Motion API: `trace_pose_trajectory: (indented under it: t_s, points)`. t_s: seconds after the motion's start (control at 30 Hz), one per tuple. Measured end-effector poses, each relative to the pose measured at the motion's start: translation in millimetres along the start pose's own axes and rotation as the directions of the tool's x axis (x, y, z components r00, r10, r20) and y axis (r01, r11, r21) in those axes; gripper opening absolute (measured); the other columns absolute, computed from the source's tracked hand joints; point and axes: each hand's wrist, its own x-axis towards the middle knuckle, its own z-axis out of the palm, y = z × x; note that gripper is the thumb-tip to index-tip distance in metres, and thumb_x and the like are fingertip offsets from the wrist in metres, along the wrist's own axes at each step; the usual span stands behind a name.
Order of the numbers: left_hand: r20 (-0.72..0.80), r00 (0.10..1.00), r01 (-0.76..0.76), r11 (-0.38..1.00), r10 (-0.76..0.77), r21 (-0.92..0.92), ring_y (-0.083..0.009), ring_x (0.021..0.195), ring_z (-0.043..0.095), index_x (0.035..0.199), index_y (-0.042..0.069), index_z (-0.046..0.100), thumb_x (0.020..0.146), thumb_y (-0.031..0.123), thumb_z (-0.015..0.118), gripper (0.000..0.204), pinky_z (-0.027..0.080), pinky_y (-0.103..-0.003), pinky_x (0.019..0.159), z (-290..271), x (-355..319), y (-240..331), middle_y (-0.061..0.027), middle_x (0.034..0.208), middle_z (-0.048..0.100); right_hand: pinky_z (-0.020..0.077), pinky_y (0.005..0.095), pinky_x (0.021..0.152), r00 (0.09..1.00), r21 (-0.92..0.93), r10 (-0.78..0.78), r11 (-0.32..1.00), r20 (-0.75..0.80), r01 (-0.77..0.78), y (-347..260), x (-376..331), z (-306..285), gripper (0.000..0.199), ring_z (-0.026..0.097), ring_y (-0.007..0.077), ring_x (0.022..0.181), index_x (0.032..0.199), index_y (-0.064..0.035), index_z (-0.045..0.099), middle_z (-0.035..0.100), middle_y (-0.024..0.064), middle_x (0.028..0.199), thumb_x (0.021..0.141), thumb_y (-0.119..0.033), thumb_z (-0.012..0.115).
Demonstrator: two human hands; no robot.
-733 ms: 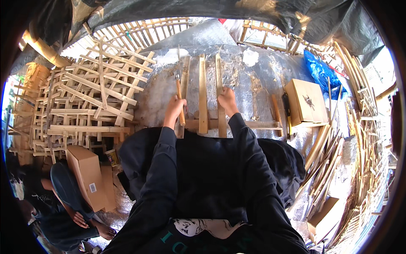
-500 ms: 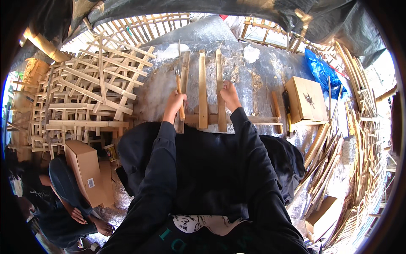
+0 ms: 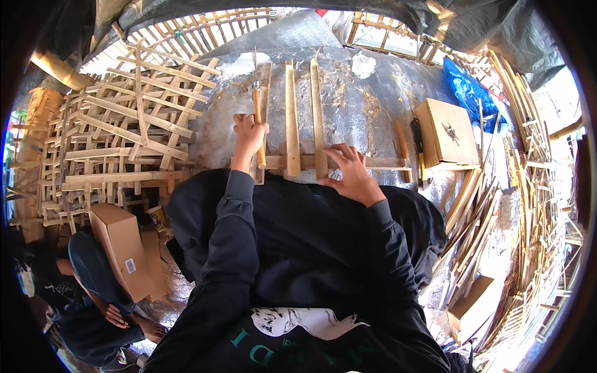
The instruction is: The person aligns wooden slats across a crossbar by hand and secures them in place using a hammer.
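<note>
My left hand [image 3: 250, 137] is closed on a hammer [image 3: 257, 112] with a light wooden handle, its small head pointing away from me. Beneath the hammer runs a wooden slat [image 3: 265, 81]. A second slat [image 3: 291, 105] lies in the middle and a third slat [image 3: 318, 99] to its right, all pointing away from me. Their near ends meet a crosswise wooden strip [image 3: 379, 163]. My right hand [image 3: 351, 172] is open beside the third slat's near end, thumb and fingers apart, fingertips at its edge; whether they touch it I cannot tell.
At left sits a stack of crossed wooden strips [image 3: 124, 155]. On the right are a wooden-handled tool [image 3: 402, 140], a cardboard box [image 3: 444, 137], a blue plastic bag [image 3: 466, 93] and loose sticks [image 3: 472, 230]. A seated person [image 3: 93, 298] is at lower left, beside another box [image 3: 118, 242].
My right hand has let go of the right slat, opened, and moved toward me along it. My left hand's fingers have shifted outward, still with the hammer. The view has tilted slightly.
</note>
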Motion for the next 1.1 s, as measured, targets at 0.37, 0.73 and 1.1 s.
trace_pose_trajectory:
  t_s: [0.37,0.73,1.1]
  points:
    - [0.067,0.970,0.244,0.910,-0.235,-0.336,-0.0245,0.106,0.052,0.085,0.002,0.064,0.079,0.022,0.072,0.022,0.044,-0.036,0.090,0,-4,-9,-0.0092,0.118,0.041,0.0382,0.0525,0.111,0.995,0.001,-0.051,0.999,-0.083,0.051,-6,-6,11,0.062,0.053,0.0319,0.128,0.137,-0.0240,0.076,0.061,0.0034,0.134,0.079,-0.037,0.094]
    - [0.100,0.953,0.303,0.880,-0.286,-0.367,-0.0218,0.099,0.054,0.089,-0.002,0.060,0.080,0.017,0.072,0.025,0.047,-0.037,0.085,3,-3,-21,-0.0083,0.120,0.039,0.0384,0.0525,0.109,0.991,-0.020,-0.044,0.999,-0.129,0.042,-11,-7,13,0.060,0.052,0.0311,0.127,0.139,-0.0278,0.075,0.060,0.0036,0.131,0.082,-0.035,0.092]
    - [0.062,0.958,0.278,0.861,-0.279,-0.426,-0.0254,0.104,0.051,0.086,-0.002,0.062,0.077,0.019,0.072,0.025,0.045,-0.038,0.090,-5,-12,-1,-0.0107,0.120,0.039,0.0372,0.0539,0.107,0.993,-0.060,-0.061,0.997,-0.098,0.055,-14,-6,13,0.047,0.051,0.0308,0.124,0.131,-0.0311,0.079,0.058,0.0028,0.129,0.085,-0.033,0.090]
